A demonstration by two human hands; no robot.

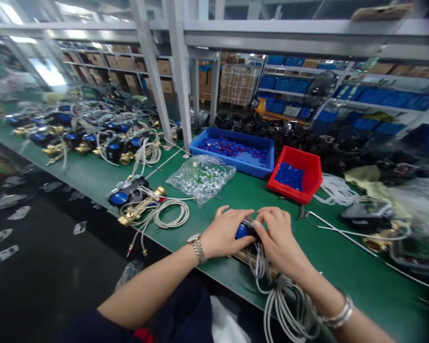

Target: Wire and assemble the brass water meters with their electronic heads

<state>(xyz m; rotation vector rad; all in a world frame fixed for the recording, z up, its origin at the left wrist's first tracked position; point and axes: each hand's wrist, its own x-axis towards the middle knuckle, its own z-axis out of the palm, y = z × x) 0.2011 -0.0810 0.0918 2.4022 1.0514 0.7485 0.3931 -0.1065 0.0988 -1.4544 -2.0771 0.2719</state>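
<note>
Along the near edge of a green bench [329, 257], the left hand [229, 233] and right hand [277, 233] curl around a blue-capped unit [241, 231] — apparently working its top, though they hide detail — a step calling next for steady hold, cables [288, 287] clear.

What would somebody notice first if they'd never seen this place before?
Probably the bright red bin of small blue pieces on the green table, just right of the wide blue tray. Next, perhaps, the left hand and right hand, close together on a dark device, with loops of pale cable lower in the picture.
</note>
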